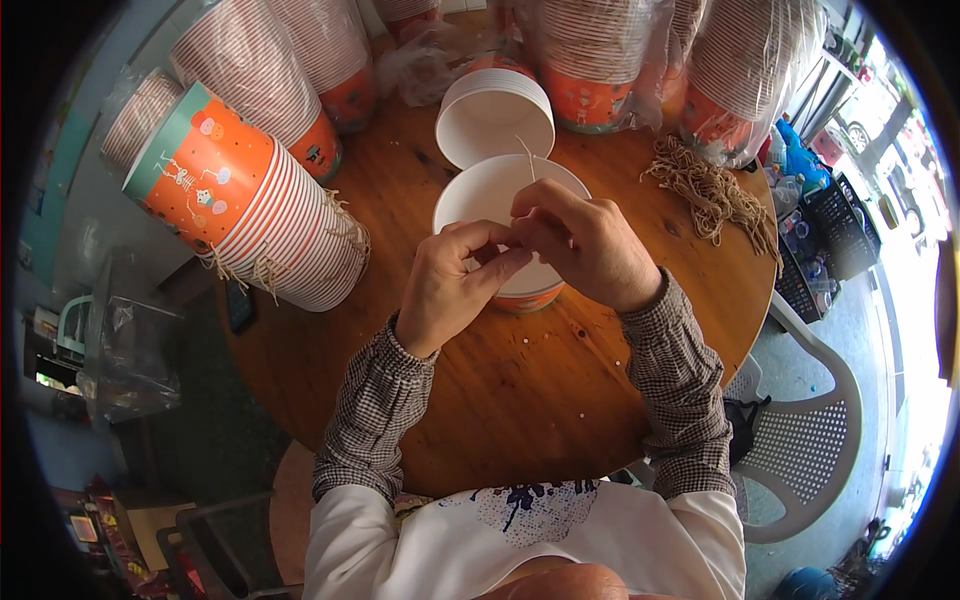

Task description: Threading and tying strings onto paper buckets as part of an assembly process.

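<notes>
A paper bucket (462,190), white inside and orange outside, stands on the table in front of me. Over its near side my left hand (450,275) and my right hand (595,245) meet with fingertips pinched together. From the fingers of my right hand a thin tan cord (531,162) sticks up across the bucket's opening. The left thumb and forefinger are closed close against the right fingers; what lies between them is hidden. Just beyond, a nested stack of white-lined buckets (495,125) lies tipped with its opening toward me.
On the left leans a tall stack of orange-and-green buckets (225,170) with cord handles. Plastic-wrapped bucket stacks (590,60) line the far edge. A bundle of tan cords (705,190) lies at the right. A grey plastic chair (800,440) and black crate (845,230) stand beyond the round wooden table (480,410).
</notes>
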